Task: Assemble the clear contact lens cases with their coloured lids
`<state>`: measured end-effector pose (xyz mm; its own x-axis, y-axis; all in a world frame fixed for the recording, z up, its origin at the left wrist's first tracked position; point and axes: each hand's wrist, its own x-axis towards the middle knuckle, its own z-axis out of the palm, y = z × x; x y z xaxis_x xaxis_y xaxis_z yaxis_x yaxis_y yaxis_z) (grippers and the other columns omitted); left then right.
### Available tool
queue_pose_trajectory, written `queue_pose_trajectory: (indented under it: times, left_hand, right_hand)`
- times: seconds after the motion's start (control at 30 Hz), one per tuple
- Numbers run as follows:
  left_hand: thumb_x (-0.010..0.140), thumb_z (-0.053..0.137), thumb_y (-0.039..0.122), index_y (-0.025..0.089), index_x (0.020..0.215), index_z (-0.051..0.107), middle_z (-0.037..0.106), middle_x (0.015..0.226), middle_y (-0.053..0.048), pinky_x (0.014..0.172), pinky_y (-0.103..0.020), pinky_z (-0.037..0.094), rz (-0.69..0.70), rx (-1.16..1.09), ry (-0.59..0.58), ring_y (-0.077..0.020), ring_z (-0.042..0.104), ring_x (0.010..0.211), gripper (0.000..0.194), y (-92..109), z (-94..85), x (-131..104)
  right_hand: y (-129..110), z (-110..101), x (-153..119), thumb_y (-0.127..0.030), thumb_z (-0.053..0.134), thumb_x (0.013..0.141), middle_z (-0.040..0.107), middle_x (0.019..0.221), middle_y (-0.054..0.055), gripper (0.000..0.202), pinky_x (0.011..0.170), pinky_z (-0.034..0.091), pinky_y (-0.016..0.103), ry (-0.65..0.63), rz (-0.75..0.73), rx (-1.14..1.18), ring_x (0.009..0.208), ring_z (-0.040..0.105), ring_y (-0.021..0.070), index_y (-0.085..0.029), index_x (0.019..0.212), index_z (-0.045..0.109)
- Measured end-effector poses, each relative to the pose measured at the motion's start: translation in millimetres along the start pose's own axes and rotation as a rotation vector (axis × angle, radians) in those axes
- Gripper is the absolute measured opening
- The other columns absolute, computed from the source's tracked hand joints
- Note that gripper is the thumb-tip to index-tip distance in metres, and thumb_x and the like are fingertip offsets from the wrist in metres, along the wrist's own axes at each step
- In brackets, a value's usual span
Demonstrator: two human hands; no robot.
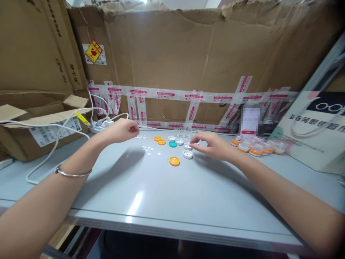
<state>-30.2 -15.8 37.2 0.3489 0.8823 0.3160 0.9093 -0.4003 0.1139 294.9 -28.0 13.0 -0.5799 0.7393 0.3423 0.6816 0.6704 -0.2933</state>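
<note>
On the desk (151,194): left hand (122,130) raised, right hand (209,144) at white cap (185,146)

At far left, open carton (16,140). Left hand is above the desk, fingers curled inward; cannot tell whether anything is pinched. Small white discs (152,149) lie scattered just right of and nearer the wearer than this hand. Next, two orange rings (161,142), then teal ring (172,144); orange disc (174,161) lies nearer the wearer.

Key relation: white cap sits directly left of the right hand's fingertips; round, no long axis; right hand clearly the nearer. Thumb and index narrow; contact not resolvable. Second white cap (188,154) just nearer the wearer. Far right: clustered clear-topped pieces (254,151).
</note>
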Motion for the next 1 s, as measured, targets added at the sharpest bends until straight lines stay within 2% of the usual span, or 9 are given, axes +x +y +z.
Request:
queue_pose_trajectory:
  times: [0.13,0.23,0.3,0.37,0.47,0.57,0.67,1.0]
  left_hand:
    - [0.071,0.049,0.028,0.015,0.074,0.061,0.065,0.072,-0.002,0.063,-0.022,0.042,0.039,-0.047,0.182,-0.0148,0.058,0.069,0.018,0,0.5,1]
    - [0.073,0.051,0.026,0.014,0.074,0.06,0.064,0.071,-0.002,0.063,-0.021,0.043,0.168,-0.129,0.243,-0.0128,0.057,0.066,0.015,10,9.5,1]
    - [0.075,0.051,0.023,0.014,0.076,0.06,0.063,0.073,-0.002,0.064,-0.021,0.043,0.314,-0.233,0.248,-0.0111,0.057,0.066,0.012,24,21.9,-1]
    - [0.079,0.05,0.021,0.014,0.078,0.059,0.063,0.074,-0.002,0.066,-0.02,0.043,0.448,-0.328,0.198,-0.01,0.056,0.067,0.011,41,37.4,-4]
    - [0.081,0.049,0.019,0.015,0.078,0.058,0.062,0.074,-0.001,0.068,-0.021,0.042,0.562,-0.351,0.148,-0.0099,0.055,0.069,0.01,64,58.6,-9]
    - [0.083,0.048,0.02,0.016,0.079,0.058,0.063,0.076,-0.002,0.07,-0.024,0.04,0.594,-0.264,0.151,-0.0123,0.056,0.074,0.012,77,70.3,-12]
    - [0.085,0.046,0.021,0.017,0.08,0.059,0.063,0.077,-0.002,0.069,-0.026,0.039,0.593,-0.165,0.173,-0.0141,0.057,0.075,0.015,81,74.1,-11]
    - [0.085,0.047,0.02,0.017,0.082,0.061,0.064,0.08,-0.002,0.069,-0.027,0.038,0.625,-0.067,0.132,-0.0139,0.057,0.074,0.015,83,79.9,-7]
  right_hand:
    - [4,-1,2,-0.035,0.05,0.08,0.066,0.084,0.005,0.021,0.071,0.042,0.029,0.023,0.029,-0.004,0.079,0.058,0.0177,-0.019,0.081,0.063]
    - [3,-1,2,-0.034,0.051,0.079,0.066,0.084,0.004,0.02,0.07,0.042,0.029,0.032,0.075,0.004,0.079,0.058,0.0174,-0.019,0.081,0.064]
    - [-2,0,2,-0.036,0.051,0.079,0.066,0.084,0.004,0.021,0.068,0.041,0.028,0.005,0.114,0.057,0.079,0.058,0.0168,-0.019,0.081,0.064]
    - [-10,4,1,-0.038,0.054,0.077,0.065,0.083,0.003,0.021,0.065,0.041,0.027,-0.075,0.125,0.13,0.077,0.057,0.0161,-0.019,0.083,0.063]
    - [-23,15,-1,-0.039,0.059,0.072,0.062,0.082,0.003,0.026,0.064,0.042,0.026,-0.173,0.082,0.158,0.074,0.055,0.0153,-0.019,0.089,0.062]
    - [-32,28,-2,-0.04,0.061,0.07,0.059,0.084,0.004,0.033,0.067,0.041,0.028,-0.163,0.045,0.114,0.075,0.053,0.0157,-0.019,0.096,0.061]
    - [-33,37,-1,-0.036,0.063,0.068,0.057,0.086,0.005,0.039,0.069,0.04,0.028,-0.148,0.022,0.077,0.077,0.051,0.0166,-0.018,0.103,0.059]
    - [-27,46,2,-0.035,0.058,0.073,0.058,0.076,0.002,0.026,0.061,0.037,0.024,-0.141,0.013,0.101,0.067,0.05,0.0132,-0.019,0.092,0.064]
